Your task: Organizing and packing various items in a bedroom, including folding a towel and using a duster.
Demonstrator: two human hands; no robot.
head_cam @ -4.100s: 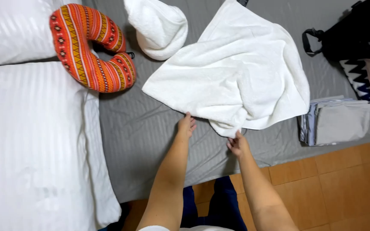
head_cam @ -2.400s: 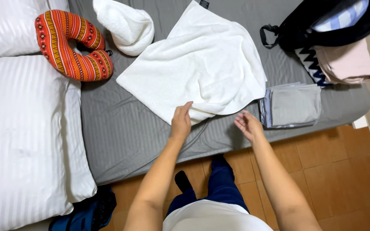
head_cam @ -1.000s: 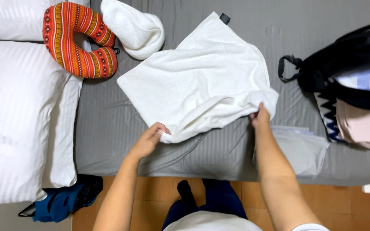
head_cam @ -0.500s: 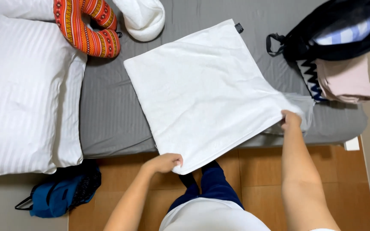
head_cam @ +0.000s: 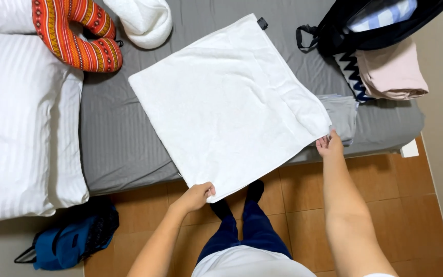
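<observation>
A white towel (head_cam: 229,102) lies spread out flat as a tilted square on the grey bed sheet (head_cam: 114,138), its near part hanging past the bed edge. My left hand (head_cam: 197,195) pinches the towel's near corner over the floor. My right hand (head_cam: 329,144) pinches the right-hand corner at the bed's edge, next to a folded grey cloth (head_cam: 343,114). A small dark tag (head_cam: 262,23) sits at the towel's far corner.
White striped pillows (head_cam: 21,123) fill the left. An orange patterned neck pillow (head_cam: 75,36) and a rolled white towel (head_cam: 142,20) lie at the back. A black bag (head_cam: 375,23) and folded pink clothes (head_cam: 390,72) sit right. A blue backpack (head_cam: 73,238) rests on the wooden floor.
The crumpled towel has been pulled out flat by its two near corners. My hands moved apart and toward me, each holding a corner; in the last half second little changed.
</observation>
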